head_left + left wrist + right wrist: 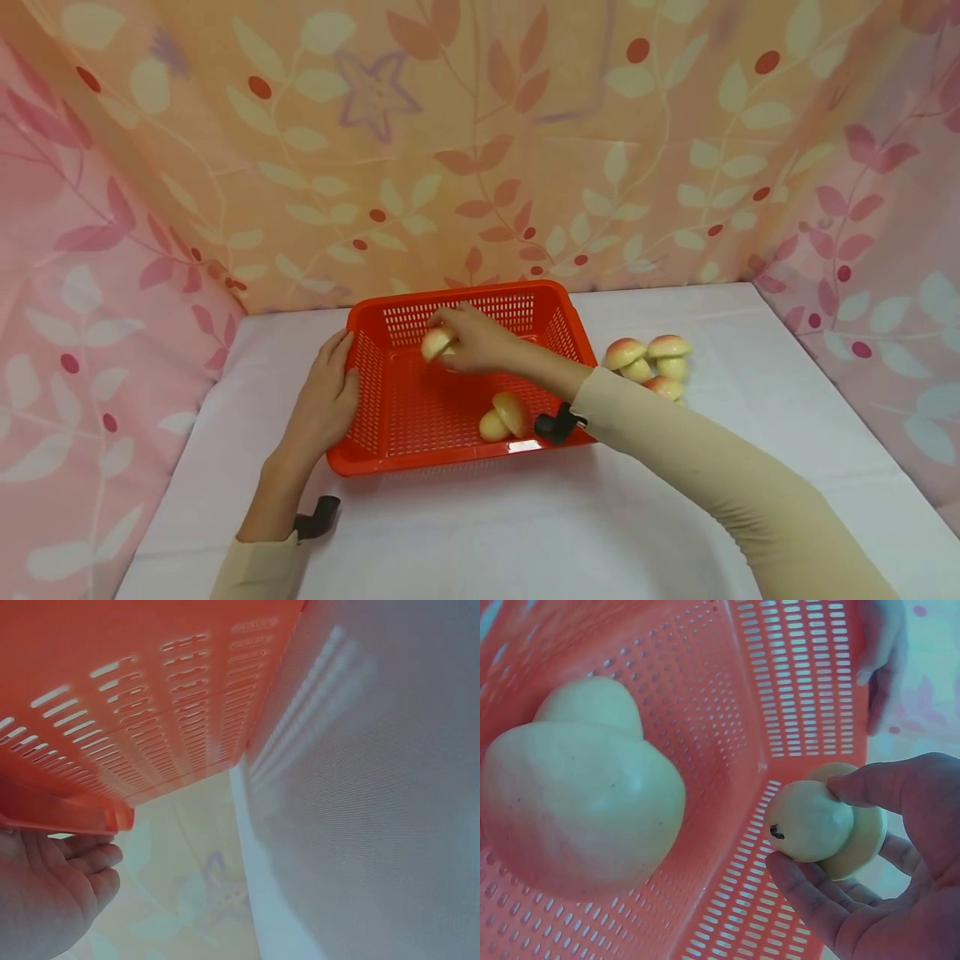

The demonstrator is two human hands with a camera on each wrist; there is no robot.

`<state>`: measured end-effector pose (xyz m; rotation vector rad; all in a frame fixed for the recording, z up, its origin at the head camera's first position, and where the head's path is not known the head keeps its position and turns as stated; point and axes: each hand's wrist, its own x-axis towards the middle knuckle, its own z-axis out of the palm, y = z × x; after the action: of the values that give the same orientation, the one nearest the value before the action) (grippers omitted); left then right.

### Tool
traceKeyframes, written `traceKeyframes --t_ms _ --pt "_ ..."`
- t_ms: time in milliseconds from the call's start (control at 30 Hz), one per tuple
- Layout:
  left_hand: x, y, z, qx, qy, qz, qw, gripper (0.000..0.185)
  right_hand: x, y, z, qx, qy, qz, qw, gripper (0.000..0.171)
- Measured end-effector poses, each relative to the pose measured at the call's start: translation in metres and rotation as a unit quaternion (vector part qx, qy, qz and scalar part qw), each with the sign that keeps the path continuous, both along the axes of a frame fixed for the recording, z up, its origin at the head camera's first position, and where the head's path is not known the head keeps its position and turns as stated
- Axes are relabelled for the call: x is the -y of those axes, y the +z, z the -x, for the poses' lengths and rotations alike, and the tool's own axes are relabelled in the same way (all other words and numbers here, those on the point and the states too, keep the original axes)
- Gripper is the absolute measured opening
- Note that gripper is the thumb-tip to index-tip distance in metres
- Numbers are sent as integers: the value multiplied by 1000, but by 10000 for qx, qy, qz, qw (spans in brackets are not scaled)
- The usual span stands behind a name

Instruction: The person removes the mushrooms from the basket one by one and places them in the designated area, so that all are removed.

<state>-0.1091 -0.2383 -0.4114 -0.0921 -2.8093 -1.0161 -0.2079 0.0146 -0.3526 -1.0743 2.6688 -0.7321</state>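
Hiding mushroom (437,342) cap: right hand (480,340) | basket (375,375) masks left fingertips

So the surface (675,517) is covered in a pale, whitish cloth, boxed in on three sides by floral fabric in pinks and orange. Sitting right on it, a bit left of center toward the back, is a red plastic basket (420,454) with slotted walls. Just to the right of the basket there's a little cluster of three toy mushrooms (651,362) with reddish-cream caps, pretty much touching each other, lying directly on the cloth. The left hand (324,400) rests against the basket's left wall, low by the cloth.
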Motion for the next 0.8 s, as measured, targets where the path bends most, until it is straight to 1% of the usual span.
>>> traceKeyframes --t_ms 200,500,800 --pt "0 -1 0 22 9 40 10000 62 -8 1 -4 -7 3 58 10000 50" --pt "0 2 -2 55 49 28 10000 62 -21 12 -20 49 29 326 9995 45" --pt "0 2 -1 13 62 72 10000 61 -41 13 -29 286 -108 664 9973 47"
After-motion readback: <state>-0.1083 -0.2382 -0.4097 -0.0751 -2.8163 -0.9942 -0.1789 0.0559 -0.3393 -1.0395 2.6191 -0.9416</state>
